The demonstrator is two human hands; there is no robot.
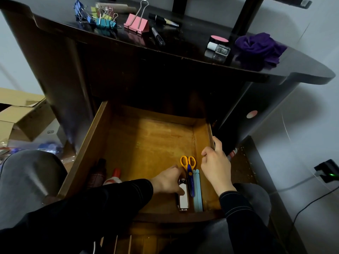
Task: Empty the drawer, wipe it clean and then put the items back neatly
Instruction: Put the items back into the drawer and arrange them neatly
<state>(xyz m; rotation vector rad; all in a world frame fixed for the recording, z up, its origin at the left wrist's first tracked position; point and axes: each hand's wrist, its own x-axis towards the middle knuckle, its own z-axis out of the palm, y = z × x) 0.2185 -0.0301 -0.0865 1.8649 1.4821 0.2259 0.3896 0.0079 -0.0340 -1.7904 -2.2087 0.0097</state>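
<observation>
Dark glossy desk top (183,44) across upper frame, holding binder clips (102,17) upper left and purple cloth (260,46) upper right; grey walls, cardboard box (23,114) mid left, plug (328,171) with green light lower right. Wooden drawer (146,143) pulled open at centre. Left hand (168,182) curls fingers over white-faced case (183,200) on drawer floor, beside yellow-handled scissors (189,165) and blue sticks (199,195). Right hand (215,167) pinches drawer's right wall, thumb outside, fingers curled inside

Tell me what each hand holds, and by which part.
Left hand grips the white case by its upper end; right hand holds the drawer by its right wall's rim.
</observation>
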